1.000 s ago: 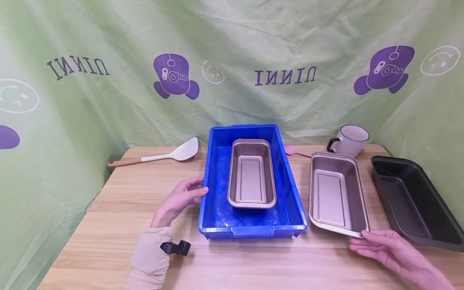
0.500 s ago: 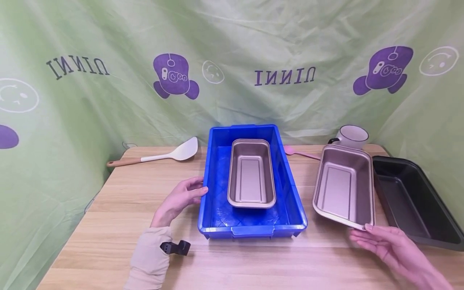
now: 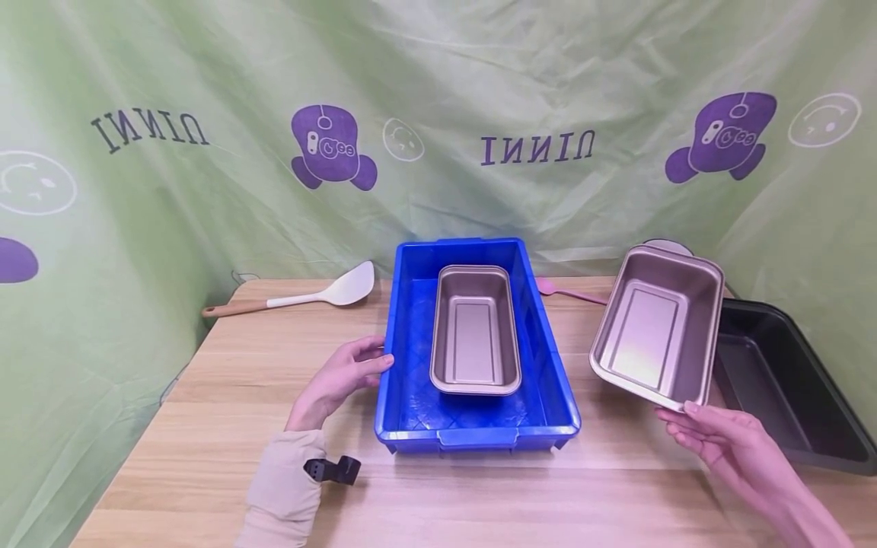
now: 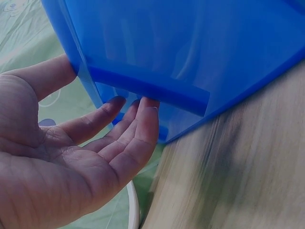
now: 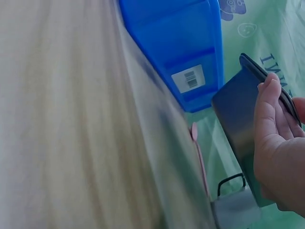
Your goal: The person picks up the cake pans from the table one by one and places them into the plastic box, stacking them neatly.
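1. On my head feed, the bronze-coloured rectangular metal loaf pan (image 3: 647, 327) is to the right of the blue rectangular plastic bin (image 3: 477, 438), tilted and apparently clear of the wooden tabletop (image 3: 205, 434).
2. My right hand (image 3: 729, 449) pinches that pan at its near right corner, thumb over the rim, fingers against the outside.
3. My left hand (image 3: 342, 377) grips the bin's left side, thumb at the rim, fingers curled under an outer ledge.
4. A second bronze-coloured metal loaf pan (image 3: 474, 339) sits inside the bin, near its middle.
5. Right of the bin, beyond the held pan, I have a black rectangular pan (image 3: 767, 388); the white mug with a black handle (image 5: 236, 210) is mostly hidden behind the held one on the head view.
6. I'd judge the held pan light, stiff and hard to break, with a smooth finish that could slip.
7. One corner gives me little against twisting; I'd rather hold the middle of its short rim, or both long rims.
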`<state>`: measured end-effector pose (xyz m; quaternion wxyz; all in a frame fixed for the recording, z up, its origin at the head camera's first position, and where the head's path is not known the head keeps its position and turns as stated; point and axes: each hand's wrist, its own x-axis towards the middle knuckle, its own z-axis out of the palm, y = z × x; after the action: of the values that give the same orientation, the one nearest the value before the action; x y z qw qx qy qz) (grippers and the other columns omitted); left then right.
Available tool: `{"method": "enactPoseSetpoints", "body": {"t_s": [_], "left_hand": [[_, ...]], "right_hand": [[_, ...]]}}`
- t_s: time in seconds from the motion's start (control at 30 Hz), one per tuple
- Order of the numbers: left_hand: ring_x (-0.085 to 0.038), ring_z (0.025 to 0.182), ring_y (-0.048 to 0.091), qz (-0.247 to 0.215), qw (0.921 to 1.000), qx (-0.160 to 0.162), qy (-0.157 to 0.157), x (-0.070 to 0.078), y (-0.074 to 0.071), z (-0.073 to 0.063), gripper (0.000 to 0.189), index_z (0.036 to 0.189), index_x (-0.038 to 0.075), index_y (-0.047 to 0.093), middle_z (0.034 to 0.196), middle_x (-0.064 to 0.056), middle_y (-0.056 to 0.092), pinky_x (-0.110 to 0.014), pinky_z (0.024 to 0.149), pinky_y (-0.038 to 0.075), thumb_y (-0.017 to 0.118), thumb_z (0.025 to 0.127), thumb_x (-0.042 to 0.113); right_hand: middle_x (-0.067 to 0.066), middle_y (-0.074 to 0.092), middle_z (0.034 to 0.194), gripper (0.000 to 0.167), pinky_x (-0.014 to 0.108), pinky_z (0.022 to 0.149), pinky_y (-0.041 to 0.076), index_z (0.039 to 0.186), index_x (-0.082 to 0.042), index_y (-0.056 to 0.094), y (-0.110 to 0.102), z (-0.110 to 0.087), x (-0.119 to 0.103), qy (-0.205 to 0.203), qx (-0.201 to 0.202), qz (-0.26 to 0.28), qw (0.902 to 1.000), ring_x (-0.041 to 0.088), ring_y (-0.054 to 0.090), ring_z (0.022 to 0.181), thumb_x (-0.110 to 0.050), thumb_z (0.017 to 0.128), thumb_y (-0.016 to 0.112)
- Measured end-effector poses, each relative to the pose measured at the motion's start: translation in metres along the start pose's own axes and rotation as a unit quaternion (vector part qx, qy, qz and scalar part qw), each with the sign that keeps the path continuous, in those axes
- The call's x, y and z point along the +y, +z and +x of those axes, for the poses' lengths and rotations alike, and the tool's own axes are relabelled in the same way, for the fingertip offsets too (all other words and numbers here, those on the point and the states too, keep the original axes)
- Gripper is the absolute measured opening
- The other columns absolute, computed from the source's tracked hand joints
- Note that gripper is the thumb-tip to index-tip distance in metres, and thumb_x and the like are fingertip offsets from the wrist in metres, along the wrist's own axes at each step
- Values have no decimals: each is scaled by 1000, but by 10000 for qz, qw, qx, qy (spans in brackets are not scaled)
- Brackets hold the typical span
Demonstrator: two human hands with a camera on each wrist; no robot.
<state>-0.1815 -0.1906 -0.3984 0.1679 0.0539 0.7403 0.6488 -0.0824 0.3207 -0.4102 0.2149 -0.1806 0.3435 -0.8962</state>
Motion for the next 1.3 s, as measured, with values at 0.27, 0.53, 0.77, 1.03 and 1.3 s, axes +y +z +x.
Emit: {"method": "enactPoseSetpoints", "body": {"t_s": [0.27, 0.53, 0.77, 1.03, 1.3], "left_hand": [[-12, 91, 59, -38, 10000, -9, -29, 0, 1, 1, 60, 140, -11, 35, 125, -30, 51, -27, 75, 52, 61, 91, 10], [-14, 93, 59, -1, 10000, -33, -13, -1, 1, 1, 62, 141, -12, 33, 128, -33, 49, -28, 76, 52, 61, 91, 12], [-15, 95, 60, -35, 9999, 42, -94, 0, 1, 1, 61, 141, -10, 34, 130, -31, 49, -29, 78, 52, 62, 91, 12], [-14, 95, 60, -36, 10000, -52, -24, -1, 0, 0, 62, 141, -12, 32, 131, -33, 47, -29, 78, 52, 61, 91, 11], [-13, 94, 59, -106, 9999, -83, -6, 0, 0, -1, 61, 141, -12, 32, 131, -34, 46, -29, 78, 52, 60, 92, 10]], "right_hand": [[28, 61, 117, 50, 38, 94, 47, 119, 13, 59, 12, 21, -6, -369, 2, -557, 9978, 32, 61, 110, 12, 99, 13], [25, 65, 112, 47, 35, 90, 50, 115, 11, 63, 28, 47, -6, -509, 92, -1122, 9923, 29, 66, 103, 13, 99, 20], [24, 66, 111, 45, 34, 88, 52, 113, 11, 65, 41, 72, -1, -557, -166, -1164, 9915, 28, 67, 101, 12, 99, 22], [22, 68, 107, 41, 31, 85, 53, 109, 8, 68, 55, 93, 2, -298, -45, -1251, 9917, 25, 69, 96, 10, 100, 28], [20, 69, 105, 40, 31, 86, 53, 107, 6, 69, 65, 110, 7, 145, -135, -1130, 9934, 23, 68, 97, 8, 100, 30]]}}
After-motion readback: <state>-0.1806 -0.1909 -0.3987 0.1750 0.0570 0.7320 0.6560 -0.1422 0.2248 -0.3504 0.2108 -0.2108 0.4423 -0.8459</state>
